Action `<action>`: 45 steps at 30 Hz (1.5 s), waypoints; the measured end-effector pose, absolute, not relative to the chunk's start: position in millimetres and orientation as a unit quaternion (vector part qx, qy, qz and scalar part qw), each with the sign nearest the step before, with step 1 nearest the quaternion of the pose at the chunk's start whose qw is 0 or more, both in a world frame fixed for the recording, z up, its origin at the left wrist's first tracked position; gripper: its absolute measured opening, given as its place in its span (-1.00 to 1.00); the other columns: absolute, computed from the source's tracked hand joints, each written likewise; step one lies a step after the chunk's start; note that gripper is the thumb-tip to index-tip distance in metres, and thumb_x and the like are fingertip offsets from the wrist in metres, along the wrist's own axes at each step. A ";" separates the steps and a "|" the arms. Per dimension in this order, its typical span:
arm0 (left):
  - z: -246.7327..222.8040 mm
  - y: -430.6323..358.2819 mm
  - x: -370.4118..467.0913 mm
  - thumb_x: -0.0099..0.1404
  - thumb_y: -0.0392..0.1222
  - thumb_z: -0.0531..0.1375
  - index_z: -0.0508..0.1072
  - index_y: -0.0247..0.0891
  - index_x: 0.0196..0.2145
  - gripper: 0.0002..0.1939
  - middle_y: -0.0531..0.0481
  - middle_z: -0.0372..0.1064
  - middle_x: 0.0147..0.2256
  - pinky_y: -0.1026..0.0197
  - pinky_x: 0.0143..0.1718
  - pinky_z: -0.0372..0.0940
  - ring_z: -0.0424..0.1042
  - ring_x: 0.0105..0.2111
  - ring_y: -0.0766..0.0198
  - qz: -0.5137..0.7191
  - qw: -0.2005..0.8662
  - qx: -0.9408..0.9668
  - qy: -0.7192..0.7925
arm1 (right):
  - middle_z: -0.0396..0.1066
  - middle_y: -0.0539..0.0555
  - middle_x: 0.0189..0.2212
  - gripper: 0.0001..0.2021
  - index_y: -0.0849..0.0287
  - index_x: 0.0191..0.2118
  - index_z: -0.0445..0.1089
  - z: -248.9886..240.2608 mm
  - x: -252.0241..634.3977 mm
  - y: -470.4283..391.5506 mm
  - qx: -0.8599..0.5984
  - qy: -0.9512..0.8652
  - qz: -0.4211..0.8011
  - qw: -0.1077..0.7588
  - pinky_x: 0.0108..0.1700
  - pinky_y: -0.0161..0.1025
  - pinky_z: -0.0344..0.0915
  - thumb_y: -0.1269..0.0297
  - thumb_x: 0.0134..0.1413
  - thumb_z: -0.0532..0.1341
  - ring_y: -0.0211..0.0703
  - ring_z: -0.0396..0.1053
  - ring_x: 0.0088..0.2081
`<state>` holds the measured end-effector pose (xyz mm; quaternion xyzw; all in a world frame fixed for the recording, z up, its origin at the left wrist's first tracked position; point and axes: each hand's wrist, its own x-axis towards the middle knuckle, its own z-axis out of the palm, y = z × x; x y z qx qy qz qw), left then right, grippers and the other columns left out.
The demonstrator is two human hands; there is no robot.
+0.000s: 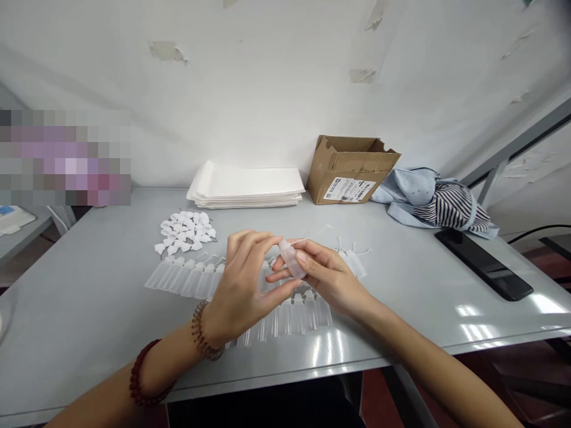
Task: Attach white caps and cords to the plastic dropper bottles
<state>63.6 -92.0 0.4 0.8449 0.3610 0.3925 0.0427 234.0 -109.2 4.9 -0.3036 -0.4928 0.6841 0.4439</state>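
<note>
A small translucent bottle with a thin white string at its neck is held tilted between both hands above the table. My left hand grips it with fingertips at the neck and the thumb near the base. The fingers and thumb of my right hand close around its body from the right. Flat clear plastic pieces with white tops lie in a row to the left, with another row below the hands. A few more lie just right of my right hand. Small white pieces form a pile at the upper left.
At the back of the grey table lies a stack of white sheets, beside an open cardboard box. Blue and striped cloth is at the right, with a black phone in front of it.
</note>
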 end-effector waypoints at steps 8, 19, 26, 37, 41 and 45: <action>9.3 -85.7 66.6 0.11 -0.16 0.27 0.27 -0.35 -0.08 -0.56 -0.18 0.35 -0.23 -0.03 -0.12 0.26 0.25 -0.13 -0.02 0.394 -0.057 0.879 0.262 | 0.50 0.06 -0.35 -0.78 0.17 -0.24 0.41 16.4 242.6 -105.6 -0.413 -0.566 0.520 0.488 -0.16 -0.15 0.41 0.13 0.08 0.23 -0.15 0.48 -0.26; 10.5 -87.8 85.8 0.15 -0.08 0.22 0.35 -0.38 -0.10 -0.59 -0.22 0.34 -0.18 -0.07 -0.11 0.25 0.20 -0.07 -0.07 0.314 0.030 0.908 0.274 | 0.41 0.01 -0.50 -0.89 0.17 -0.42 0.48 28.1 301.4 -110.6 -0.489 -0.681 0.378 0.393 -0.48 -0.30 0.33 0.26 0.03 0.28 -0.28 0.34 -0.51; 5.7 -100.8 113.6 0.14 0.00 0.21 0.41 -0.39 -0.21 -0.61 -0.24 0.32 -0.20 -0.06 -0.15 0.25 0.18 -0.10 -0.08 0.205 0.080 0.947 0.235 | 0.45 0.05 -0.41 -0.87 0.13 -0.35 0.43 16.0 330.9 -145.8 -0.509 -0.791 0.166 0.297 -0.36 -0.24 0.34 0.38 0.17 0.14 -0.19 0.40 -0.39; -5.3 -113.0 125.7 0.11 -0.10 0.21 0.41 -0.42 -0.32 -0.72 -0.31 0.30 -0.13 -0.04 -0.06 0.22 0.17 0.00 -0.12 0.147 0.049 0.968 0.200 | 0.36 0.10 -0.39 -0.77 0.17 -0.34 0.35 -12.7 328.6 -162.4 -0.501 -0.840 0.008 0.210 -0.33 -0.20 0.20 0.54 0.19 0.00 -0.16 0.28 -0.34; -6.1 -113.7 126.9 0.11 -0.08 0.21 0.41 -0.42 -0.34 -0.71 -0.30 0.30 -0.16 -0.01 -0.10 0.23 0.17 -0.02 -0.12 0.140 0.041 0.968 0.205 | 0.35 0.13 -0.32 -0.76 0.18 -0.31 0.36 -18.3 328.3 -162.9 -0.499 -0.838 -0.011 0.222 -0.28 -0.17 0.20 0.59 0.16 0.01 -0.12 0.25 -0.28; -4.7 -113.0 127.7 0.15 -0.08 0.17 0.43 -0.45 -0.35 -0.70 -0.27 0.30 -0.22 0.02 -0.14 0.23 0.19 -0.08 -0.08 0.127 0.027 0.970 0.206 | 0.33 0.14 -0.30 -0.74 0.19 -0.33 0.35 -20.1 328.5 -161.8 -0.493 -0.841 -0.020 0.221 -0.27 -0.17 0.20 0.64 0.12 0.00 -0.12 0.20 -0.27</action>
